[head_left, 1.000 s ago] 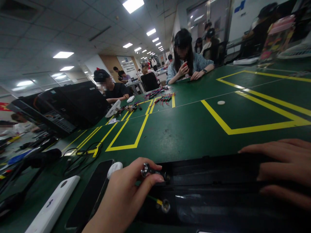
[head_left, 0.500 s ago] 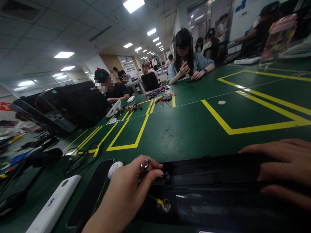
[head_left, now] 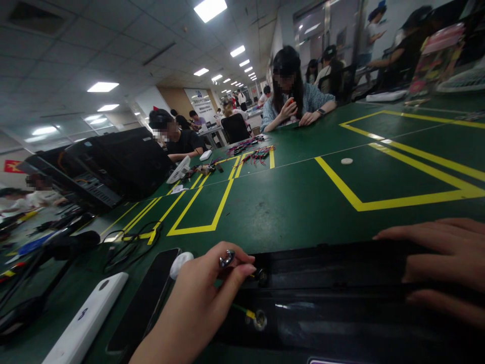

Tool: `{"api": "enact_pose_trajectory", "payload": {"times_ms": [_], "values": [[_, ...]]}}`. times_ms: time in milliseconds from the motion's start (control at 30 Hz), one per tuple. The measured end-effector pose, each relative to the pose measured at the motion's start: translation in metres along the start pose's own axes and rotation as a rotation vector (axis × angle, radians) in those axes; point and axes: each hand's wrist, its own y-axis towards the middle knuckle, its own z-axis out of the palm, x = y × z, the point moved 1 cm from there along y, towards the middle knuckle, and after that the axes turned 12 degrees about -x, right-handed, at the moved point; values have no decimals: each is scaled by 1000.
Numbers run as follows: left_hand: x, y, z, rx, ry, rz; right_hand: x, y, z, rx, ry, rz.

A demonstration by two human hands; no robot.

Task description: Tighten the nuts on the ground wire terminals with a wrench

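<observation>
A long black case (head_left: 333,308) lies along the near edge of the green table, with a ridge running along its length. At its left end my left hand (head_left: 208,298) pinches something small that its fingertips mostly hide. A shiny ring is on one finger. Just below those fingertips, a green and yellow wire (head_left: 244,311) runs to a round metal fitting (head_left: 259,320) in the case. Another round fitting (head_left: 261,276) sits beside the fingertips. My right hand (head_left: 443,268) rests over the right part of the case, its fingers spread.
Left of my left hand are a black phone (head_left: 146,298), a white box (head_left: 89,318), a white round object (head_left: 181,265) and a black cable (head_left: 131,247). Wire bundles (head_left: 257,155) lie farther back. A person (head_left: 291,101) sits across the table (head_left: 276,202).
Both hands keep almost the same pose and place. The view has shifted very slightly. In the background at the upper right, a standing person has changed position.
</observation>
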Motion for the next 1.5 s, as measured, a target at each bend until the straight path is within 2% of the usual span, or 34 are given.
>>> {"api": "enact_pose_trajectory", "payload": {"times_ms": [167, 367, 433, 533, 667, 767, 933, 1100, 1233, 1333, 1500], "values": [[1, 0, 0, 42, -48, -69, 5, 9, -8, 19, -52, -34], [3, 3, -9, -51, -262, -212, 23, 28, -30, 94, -174, -129], [4, 6, -13, -42, -271, -196, 30, 35, -37, 132, -228, -173], [6, 13, -16, 38, -244, -121, 37, 42, -43, 164, -292, -219], [11, 19, -13, 158, -222, -89, 39, 45, -43, 184, -317, -244], [16, 20, -12, 203, -210, -78, 38, 44, -43, 168, -315, -252], [25, 20, -12, 241, -226, -36, 29, 36, -41, 174, -264, -193], [32, 21, -12, 294, -255, -28, 14, 20, -32, 55, -128, -89], [30, 25, -12, 311, -272, -33, 12, 16, -29, 12, -83, -54], [26, 30, -12, 341, -286, -37, 18, 21, -33, 50, -127, -80], [25, 41, -13, 428, -331, -9, 29, 30, -46, 185, -268, -172]]}}
